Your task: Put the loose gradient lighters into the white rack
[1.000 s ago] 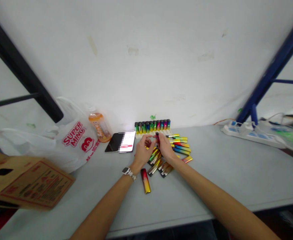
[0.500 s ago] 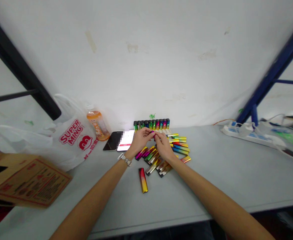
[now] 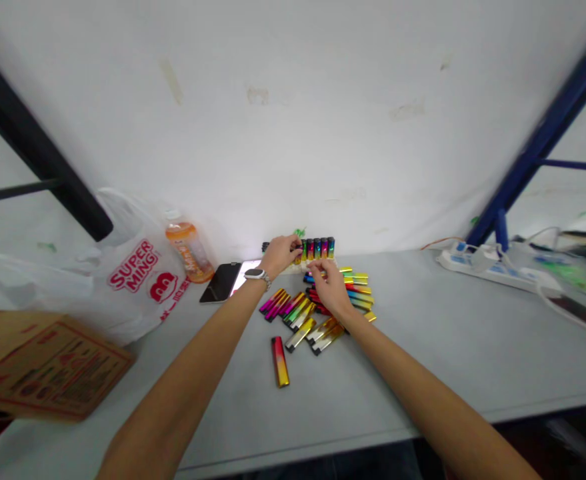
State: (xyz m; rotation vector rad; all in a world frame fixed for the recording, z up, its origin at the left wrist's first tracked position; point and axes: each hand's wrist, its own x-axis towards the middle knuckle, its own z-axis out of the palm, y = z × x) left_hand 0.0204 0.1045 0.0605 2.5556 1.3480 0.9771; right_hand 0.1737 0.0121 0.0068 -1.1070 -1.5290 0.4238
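Shiny lighters (image 3: pixel 321 248) stand upright in a row in a pale tray (image 3: pixel 287 270) against the wall. My left hand (image 3: pixel 281 253), a watch on its wrist, covers the left and middle part of this row. Its fingers are closed on a purple-and-yellow lighter (image 3: pixel 297 255) among the standing ones. Just right of it, my right hand (image 3: pixel 330 287) has its fingers curled together at the tray's front edge; what they pinch is too small to tell. Under and around that hand lie loose metallic lighters (image 3: pixel 297 313) in several colours. A red-to-yellow lighter (image 3: pixel 280 361) lies apart, nearer to me.
Two phones (image 3: pixel 220 283) lie left of the tray, one partly behind my left wrist. An orange drink bottle (image 3: pixel 190 250), a white plastic bag (image 3: pixel 127 280) and a cardboard box (image 3: pixel 53 367) are farther left. A power strip (image 3: pixel 487 270) with cables lies at the right.
My hands were together in front of the row around a purple lighter. Now my left hand has moved forward onto the row, while my right hand has drawn slightly apart from it.
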